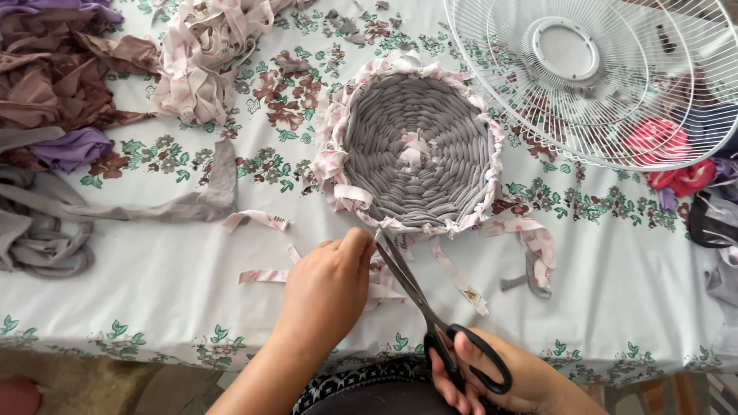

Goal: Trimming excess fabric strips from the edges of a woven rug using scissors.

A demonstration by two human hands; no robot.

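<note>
A: Status of basket (419,150)?

B: Sits on desk (154,277), just past both hands, mouth tilted toward camera. Grey woven base and wall look complete; pink-floral strip wraps the rim most of the way round. Small pink knot at centre of base.

A: Hands?

B: Left hand (327,288) closed in a pinch on a pink strip end right at near rim, fingers curled tight, thumb on top. Right hand (492,380) has fingers through black scissor loops, grip closed round handles. Scissors (430,311) blades nearly closed, tips up against the strip at left thumb. Can't tell if blades bite fabric or just touch.

A: Done vs. left?

B: Judgement: weaving done, now at trimming/finishing. Several loose tails hang off the near rim, pink ones plus one grey at lower right. Those look untrimmed. Cut scraps (257,221) lie on the cloth left of the hand, so some ends appear already off. Far rim looks tidy, no tails seen there.

A: Surroundings?

B: Pink strip pile (204,54) top left, brown and purple fabric heap beyond it, grey strips (46,230) at left edge. White fan grille (600,77) top right, overlapping red fabric. Not touching the basket.

A: Est. remaining?

B: Rough: remaining near-rim tails to snip, maybe tuck. Underside not visible, can't rate it.
</note>
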